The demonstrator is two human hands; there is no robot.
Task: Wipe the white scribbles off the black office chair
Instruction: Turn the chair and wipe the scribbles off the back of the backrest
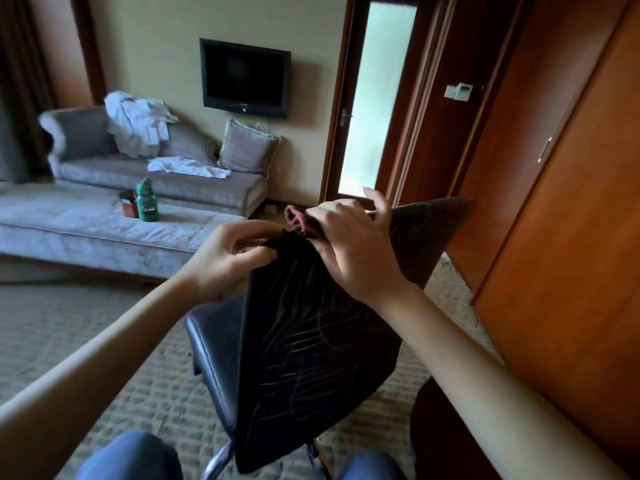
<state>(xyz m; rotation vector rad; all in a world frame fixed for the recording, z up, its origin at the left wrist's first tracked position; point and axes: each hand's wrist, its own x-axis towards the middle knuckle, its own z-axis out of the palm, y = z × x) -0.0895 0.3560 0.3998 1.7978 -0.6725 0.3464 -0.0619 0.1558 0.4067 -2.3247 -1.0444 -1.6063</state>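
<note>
Near, middle: black chair (pixel 311 341), back turned to person. White scribbles (pixel 294 348) all over back, thin lines, top to bottom. Pink cloth (pixel 298 218) at top edge of chair, bunched under right hand (pixel 353 244); fingers curled round cloth. Left hand (pixel 228 251) pinches top left corner of chair. Good way, I think: press cloth flat, rub down in long strokes, hold chair tight so it won't spin. Far left: grey sofa (pixel 86 220), green bottle (pixel 147 200). Carpet (pixel 86 341) under chair.
</note>
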